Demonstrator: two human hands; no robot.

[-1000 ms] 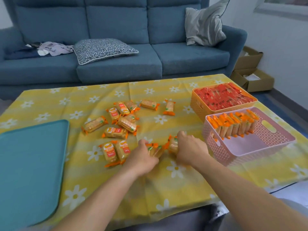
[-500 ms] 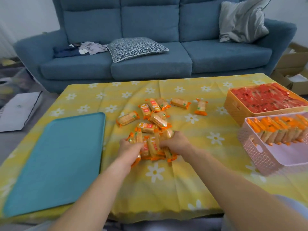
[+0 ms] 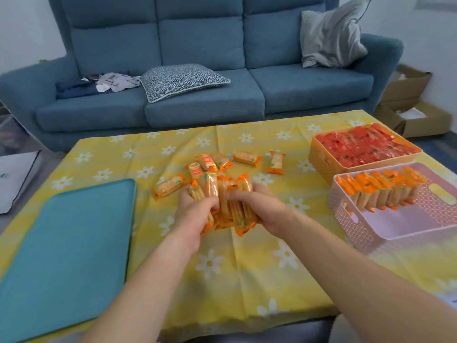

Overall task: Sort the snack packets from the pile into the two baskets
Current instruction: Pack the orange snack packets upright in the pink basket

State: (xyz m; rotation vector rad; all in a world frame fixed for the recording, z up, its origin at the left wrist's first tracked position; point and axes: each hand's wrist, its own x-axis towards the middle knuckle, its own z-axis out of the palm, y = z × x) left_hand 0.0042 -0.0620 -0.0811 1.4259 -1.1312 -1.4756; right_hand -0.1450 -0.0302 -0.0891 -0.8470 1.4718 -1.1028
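Observation:
Both hands clasp one bundle of orange snack packets just above the yellow flowered tablecloth. My left hand grips the bundle's left side and my right hand grips its right side. Several loose orange packets lie on the cloth just beyond the hands, one more to their left. At the right stands a pink basket with a row of orange packets along its far side. Behind it an orange basket is filled with red packets.
A teal tray lies flat on the table's left part. A blue sofa with cushions and clothes runs along the far side. Cardboard boxes sit on the floor at the right. The table's near edge is just below my forearms.
My hands have gathered more scattered packets into one bundle and lifted it off the cloth. The view has shifted left and back.

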